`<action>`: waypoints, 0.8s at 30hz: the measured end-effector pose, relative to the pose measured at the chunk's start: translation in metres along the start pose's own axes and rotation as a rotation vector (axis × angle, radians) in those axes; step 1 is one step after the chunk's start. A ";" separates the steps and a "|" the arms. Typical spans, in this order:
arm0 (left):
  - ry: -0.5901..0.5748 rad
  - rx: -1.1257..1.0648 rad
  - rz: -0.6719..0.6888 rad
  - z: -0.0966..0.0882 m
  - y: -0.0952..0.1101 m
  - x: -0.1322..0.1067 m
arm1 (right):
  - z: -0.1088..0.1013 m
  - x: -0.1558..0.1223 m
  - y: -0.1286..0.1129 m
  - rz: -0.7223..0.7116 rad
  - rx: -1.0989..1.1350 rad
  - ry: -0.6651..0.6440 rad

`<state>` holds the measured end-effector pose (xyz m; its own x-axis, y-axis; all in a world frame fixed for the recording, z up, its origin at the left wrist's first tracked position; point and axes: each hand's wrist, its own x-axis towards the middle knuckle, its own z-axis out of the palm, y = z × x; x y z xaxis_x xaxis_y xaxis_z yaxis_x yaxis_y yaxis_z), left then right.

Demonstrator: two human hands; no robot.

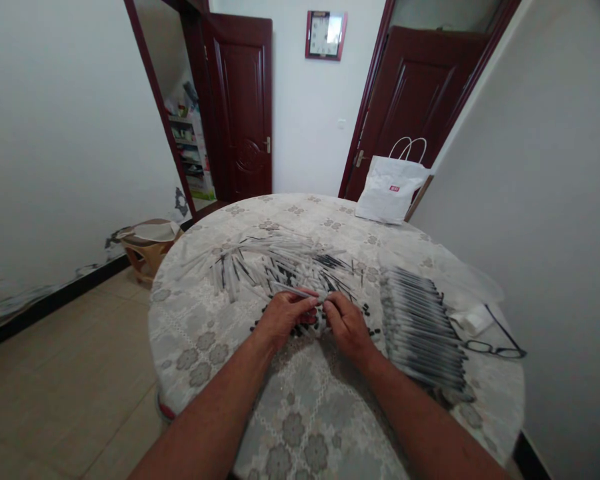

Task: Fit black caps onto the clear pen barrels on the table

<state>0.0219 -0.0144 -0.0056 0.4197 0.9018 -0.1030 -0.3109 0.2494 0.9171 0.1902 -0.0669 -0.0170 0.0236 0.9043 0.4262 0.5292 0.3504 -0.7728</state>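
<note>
My left hand is closed round a slim whitish pen barrel, which points to the far left. Fingertips of my right hand pinch together at the barrel's near right end; any small part between them is too small to make out. Beyond both hands lies a loose heap of clear and white pen tubes, with dark refills scattered among them. Small black caps lie around and under my hands. To the right, many grey pens with dark ends lie side by side in a stack.
The round table has a flowered cloth. At its right edge are black-framed glasses and a small white box. A white paper bag stands at the back right. A wooden stool is on the floor at left.
</note>
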 end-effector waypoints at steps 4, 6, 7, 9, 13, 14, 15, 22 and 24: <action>-0.009 0.000 -0.012 0.001 0.000 -0.001 | 0.000 -0.001 0.000 0.026 0.056 -0.023; -0.004 -0.005 -0.006 0.001 0.001 -0.001 | 0.000 -0.002 0.000 0.020 0.075 0.004; 0.000 -0.005 -0.002 0.001 0.001 -0.001 | -0.001 -0.002 0.000 0.011 0.071 0.020; 0.003 -0.001 0.004 0.001 0.001 -0.001 | -0.001 -0.003 0.000 -0.001 0.042 0.042; 0.002 0.014 -0.002 0.002 0.003 -0.002 | 0.000 -0.002 -0.002 0.023 -0.014 0.033; 0.006 0.013 -0.003 0.003 0.003 -0.002 | 0.000 -0.002 -0.003 0.035 -0.023 0.036; 0.011 0.011 -0.004 0.003 0.003 -0.002 | 0.001 -0.003 -0.003 0.045 -0.031 0.040; -0.006 0.069 0.012 0.004 0.003 -0.002 | 0.003 -0.004 -0.004 0.042 -0.030 0.023; -0.017 0.093 0.020 0.002 0.003 -0.002 | 0.002 -0.004 -0.004 0.038 -0.030 0.027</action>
<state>0.0222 -0.0162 -0.0020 0.4291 0.8999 -0.0783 -0.2392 0.1968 0.9508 0.1859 -0.0713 -0.0166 0.0670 0.9098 0.4097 0.5525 0.3081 -0.7745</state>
